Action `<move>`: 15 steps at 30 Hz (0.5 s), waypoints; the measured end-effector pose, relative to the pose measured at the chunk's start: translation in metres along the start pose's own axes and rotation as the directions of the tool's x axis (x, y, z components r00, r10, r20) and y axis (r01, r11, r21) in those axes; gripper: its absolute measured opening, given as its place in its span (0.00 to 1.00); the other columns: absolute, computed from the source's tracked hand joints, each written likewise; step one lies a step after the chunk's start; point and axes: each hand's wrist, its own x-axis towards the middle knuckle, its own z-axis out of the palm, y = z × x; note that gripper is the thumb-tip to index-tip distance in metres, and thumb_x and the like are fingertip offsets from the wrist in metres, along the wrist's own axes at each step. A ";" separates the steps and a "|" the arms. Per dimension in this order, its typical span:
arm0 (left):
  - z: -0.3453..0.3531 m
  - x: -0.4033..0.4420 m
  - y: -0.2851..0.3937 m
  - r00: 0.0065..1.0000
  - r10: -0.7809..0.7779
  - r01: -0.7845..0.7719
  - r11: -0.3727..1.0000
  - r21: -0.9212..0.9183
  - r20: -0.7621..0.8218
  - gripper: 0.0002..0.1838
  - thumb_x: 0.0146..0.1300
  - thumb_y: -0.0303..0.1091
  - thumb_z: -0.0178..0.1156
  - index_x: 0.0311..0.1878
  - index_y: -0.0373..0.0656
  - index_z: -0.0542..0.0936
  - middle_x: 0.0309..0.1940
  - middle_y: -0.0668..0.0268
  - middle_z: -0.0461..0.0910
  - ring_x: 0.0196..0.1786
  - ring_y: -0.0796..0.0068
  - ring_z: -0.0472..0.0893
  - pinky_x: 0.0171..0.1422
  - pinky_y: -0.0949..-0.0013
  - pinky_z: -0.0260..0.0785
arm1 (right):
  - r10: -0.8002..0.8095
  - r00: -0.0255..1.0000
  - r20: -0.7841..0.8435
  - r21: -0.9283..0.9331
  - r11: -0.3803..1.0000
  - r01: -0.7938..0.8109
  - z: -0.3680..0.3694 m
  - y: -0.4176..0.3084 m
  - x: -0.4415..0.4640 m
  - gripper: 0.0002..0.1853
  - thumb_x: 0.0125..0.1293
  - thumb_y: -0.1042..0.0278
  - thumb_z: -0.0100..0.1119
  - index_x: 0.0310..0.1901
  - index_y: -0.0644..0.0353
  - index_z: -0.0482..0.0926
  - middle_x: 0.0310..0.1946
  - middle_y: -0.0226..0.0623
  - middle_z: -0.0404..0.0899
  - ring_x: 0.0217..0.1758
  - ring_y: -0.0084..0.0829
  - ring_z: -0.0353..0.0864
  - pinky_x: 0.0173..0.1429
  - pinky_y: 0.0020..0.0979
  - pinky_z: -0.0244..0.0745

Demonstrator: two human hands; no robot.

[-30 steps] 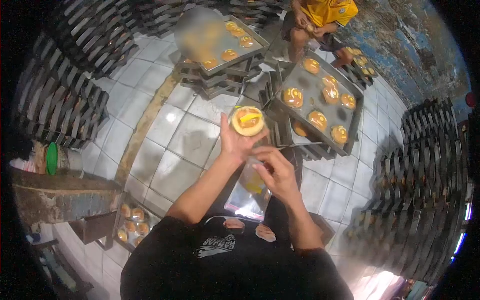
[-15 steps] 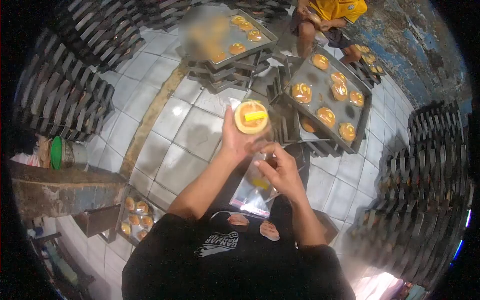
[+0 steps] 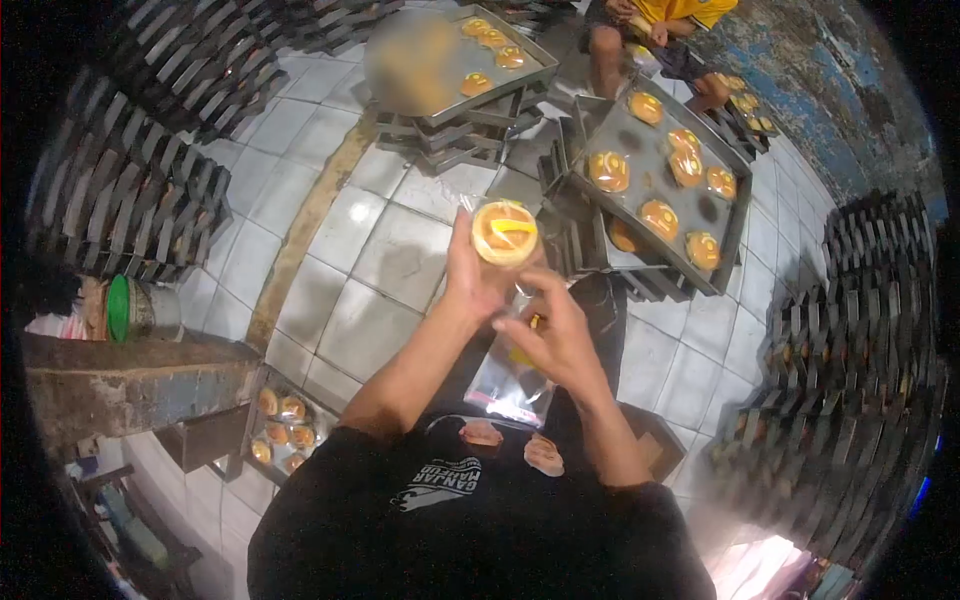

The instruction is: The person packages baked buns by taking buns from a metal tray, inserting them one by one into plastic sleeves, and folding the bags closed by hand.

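A round bun with a yellow strip on top rests in my left hand, whose fingers curve around it from below. Clear plastic with shiny creases covers the bun, and a loose edge of it sticks up by my left thumb. Close below the bun is my right hand, its fingers bent at the near end of the plastic bag; the exact grip is partly hidden. Under my right hand, a stack of clear plastic bags with yellow print lies on my lap.
A metal tray of wrapped buns sits on stacked trays at the right front. Another bun tray stands farther off, partly blurred. A small bun tray is at lower left. Tall tray stacks line the sides. A person sits beyond.
Plastic now lies over the bun, which showed bare on top before. My right hand has shifted slightly, its fingers closer to the bun. The view has moved a little.
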 end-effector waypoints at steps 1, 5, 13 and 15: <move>0.006 0.000 -0.007 0.999 -0.016 0.020 0.995 0.097 -0.043 0.40 0.77 0.70 0.36 0.69 0.43 0.74 0.61 0.56 0.80 0.60 0.52 0.81 0.60 0.45 0.79 | 0.014 0.999 0.050 -0.035 0.999 -0.012 0.006 0.017 0.004 0.12 0.68 0.68 0.69 0.48 0.61 0.79 0.36 0.39 0.79 0.35 0.26 0.79 0.42 0.32 0.75; -0.004 0.007 -0.014 1.000 -0.015 0.016 0.996 0.083 -0.015 0.38 0.80 0.66 0.33 0.67 0.42 0.75 0.59 0.54 0.81 0.59 0.53 0.82 0.62 0.44 0.77 | -0.110 0.948 0.299 0.205 0.978 0.049 -0.005 0.019 0.005 0.14 0.67 0.70 0.70 0.31 0.61 0.72 0.32 0.33 0.79 0.28 0.22 0.75 0.32 0.28 0.69; 0.015 -0.052 -0.004 0.990 -0.130 0.123 0.987 0.101 0.062 0.33 0.81 0.61 0.37 0.69 0.43 0.74 0.66 0.57 0.78 0.66 0.58 0.79 0.73 0.50 0.71 | -0.364 0.902 -0.231 -0.543 0.818 0.191 -0.020 0.015 -0.005 0.20 0.58 0.71 0.74 0.51 0.65 0.82 0.50 0.43 0.82 0.48 0.45 0.84 0.59 0.43 0.80; 0.006 -0.062 -0.005 0.971 -0.231 0.211 0.950 0.230 0.066 0.29 0.83 0.55 0.39 0.69 0.43 0.75 0.64 0.57 0.80 0.65 0.63 0.79 0.72 0.57 0.72 | -0.396 0.911 -0.116 -0.499 0.816 0.291 -0.019 0.010 -0.007 0.20 0.57 0.71 0.74 0.51 0.63 0.82 0.51 0.42 0.83 0.50 0.46 0.84 0.57 0.42 0.81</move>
